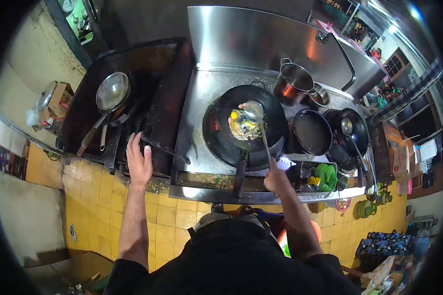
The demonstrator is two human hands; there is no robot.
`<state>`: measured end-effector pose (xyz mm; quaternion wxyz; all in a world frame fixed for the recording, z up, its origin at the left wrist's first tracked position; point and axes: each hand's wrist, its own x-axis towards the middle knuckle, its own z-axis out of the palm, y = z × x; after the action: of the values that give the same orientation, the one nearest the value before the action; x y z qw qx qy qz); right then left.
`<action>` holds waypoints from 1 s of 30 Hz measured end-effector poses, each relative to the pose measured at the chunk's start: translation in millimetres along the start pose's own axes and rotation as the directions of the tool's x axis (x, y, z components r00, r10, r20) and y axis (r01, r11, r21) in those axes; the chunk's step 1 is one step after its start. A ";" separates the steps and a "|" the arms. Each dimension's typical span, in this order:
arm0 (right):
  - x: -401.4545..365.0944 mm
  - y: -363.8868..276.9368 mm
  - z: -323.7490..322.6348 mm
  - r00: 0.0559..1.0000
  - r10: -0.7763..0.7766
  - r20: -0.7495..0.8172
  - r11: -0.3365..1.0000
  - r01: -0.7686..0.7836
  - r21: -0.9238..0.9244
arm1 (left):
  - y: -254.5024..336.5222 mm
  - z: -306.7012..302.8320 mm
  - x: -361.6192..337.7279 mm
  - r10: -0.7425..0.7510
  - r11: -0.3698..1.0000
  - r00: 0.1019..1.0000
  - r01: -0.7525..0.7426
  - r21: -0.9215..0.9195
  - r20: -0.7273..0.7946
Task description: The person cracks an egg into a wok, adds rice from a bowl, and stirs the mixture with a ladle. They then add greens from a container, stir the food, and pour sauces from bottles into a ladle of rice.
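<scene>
My right hand (277, 178) is closed round the handle of a metal ladle (254, 110). The ladle's round head rests among food in a large black wok (221, 105) on the steel stove. In the wok, cracked egg (235, 116) with a yellow yolk lies with pale and pinkish bits. The wok's own handle (240, 174) points toward me, and neither hand is on it. Out to the left, my left hand (139, 160) is open, thumb apart from the fingers, beside the front edge of a dark, blackened stove (155, 113) and a thin dark rod (170, 151).
Strainers (113, 92) with long handles lie on the left stove. Right of the wok are a steel pot (293, 81), a dark pan of liquid (313, 132) and a second wok holding another ladle (347, 126). A green plastic item (327, 177) sits near the front edge.
</scene>
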<state>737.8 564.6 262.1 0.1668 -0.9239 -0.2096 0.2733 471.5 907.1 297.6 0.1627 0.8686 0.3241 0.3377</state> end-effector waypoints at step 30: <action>-90.3 33.5 -68.1 0.988 -0.051 0.146 0.911 0.106 -0.398 | -8.9 13.0 1.0 -0.136 0.990 0.985 0.131 -0.049 -0.103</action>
<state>718.0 479.6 341.4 -0.0311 -0.9090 -0.3089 0.2780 477.0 913.5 284.2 0.1857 0.8221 0.3827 0.3784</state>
